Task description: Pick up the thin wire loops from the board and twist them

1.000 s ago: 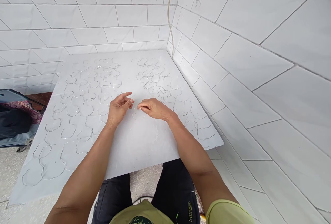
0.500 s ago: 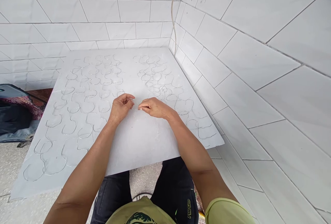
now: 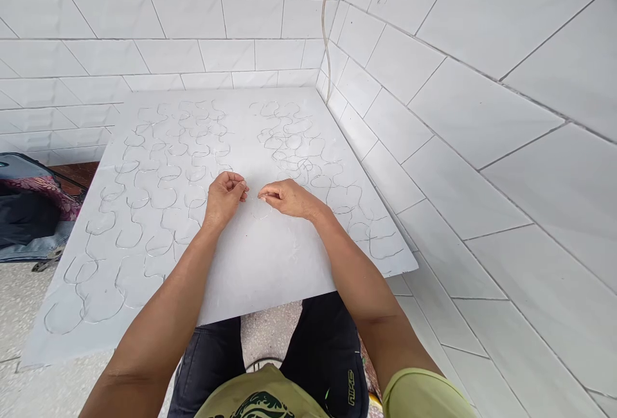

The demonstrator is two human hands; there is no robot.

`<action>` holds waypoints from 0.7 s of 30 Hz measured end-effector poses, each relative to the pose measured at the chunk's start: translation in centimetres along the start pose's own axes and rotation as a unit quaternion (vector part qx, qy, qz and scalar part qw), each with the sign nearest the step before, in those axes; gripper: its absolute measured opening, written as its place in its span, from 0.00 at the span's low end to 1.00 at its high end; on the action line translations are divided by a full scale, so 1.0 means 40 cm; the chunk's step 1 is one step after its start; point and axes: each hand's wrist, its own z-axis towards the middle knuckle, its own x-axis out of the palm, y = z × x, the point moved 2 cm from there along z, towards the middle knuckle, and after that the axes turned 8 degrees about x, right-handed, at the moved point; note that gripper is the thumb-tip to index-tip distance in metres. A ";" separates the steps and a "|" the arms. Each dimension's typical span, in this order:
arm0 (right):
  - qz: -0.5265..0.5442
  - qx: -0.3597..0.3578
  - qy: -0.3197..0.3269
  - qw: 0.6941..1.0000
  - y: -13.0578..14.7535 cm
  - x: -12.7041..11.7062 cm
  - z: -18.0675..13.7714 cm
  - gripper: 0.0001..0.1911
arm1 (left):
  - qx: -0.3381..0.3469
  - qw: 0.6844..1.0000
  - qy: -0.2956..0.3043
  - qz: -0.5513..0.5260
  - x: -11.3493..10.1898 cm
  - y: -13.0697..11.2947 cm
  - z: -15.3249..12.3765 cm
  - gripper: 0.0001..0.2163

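Over the middle of a large white board [image 3: 270, 270], my two hands face each other with a small gap between them. My left hand [image 3: 225, 199] is closed, thumb against the fingertips; whatever it pinches is too small to make out. With thumb and forefinger pressed together, my right hand [image 3: 288, 199] pinches a thin curved wire [image 3: 263, 217], which shows faintly just below the fingers. Many similar thin, bent wires [image 3: 164, 198] lie in rows on the board's left part. More wires [image 3: 294, 141], overlapping one another, lie right of the middle.
White tiled walls [image 3: 482, 109] meet in a corner behind and to the right of the board. A pale cable [image 3: 328, 32] hangs down that corner. Left of the board, a bag with dark cloth [image 3: 29, 212] rests near the speckled floor [image 3: 29, 302]. My knees are under the front edge.
My left forefinger has curled in to meet the thumb. A faint wire curve now shows under my right hand. Both hands stay nearly in place; the view has shifted slightly.
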 end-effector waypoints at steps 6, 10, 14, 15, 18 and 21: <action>0.041 0.029 -0.026 0.998 -0.007 0.006 0.010 0.14 | 0.007 0.999 -0.048 -0.021 -0.007 -0.002 0.002 0.11; 0.073 0.026 -0.068 0.995 -0.005 0.008 0.015 0.14 | 0.014 0.998 -0.062 -0.012 -0.007 -0.010 -0.006 0.18; 0.071 0.015 -0.118 0.990 -0.004 0.006 0.017 0.14 | -0.003 1.000 -0.010 -0.004 0.014 -0.021 -0.021 0.22; 0.067 0.011 -0.126 0.990 -0.003 0.006 0.017 0.13 | -0.008 1.000 0.007 -0.007 0.021 -0.022 -0.026 0.22; 0.056 -0.001 -0.133 0.989 -0.001 0.007 0.017 0.13 | -0.011 0.999 0.046 -0.025 0.040 -0.020 -0.035 0.19; 0.055 -0.005 -0.125 0.991 -0.001 0.013 0.018 0.13 | -0.017 0.998 0.052 -0.020 0.043 -0.017 -0.035 0.16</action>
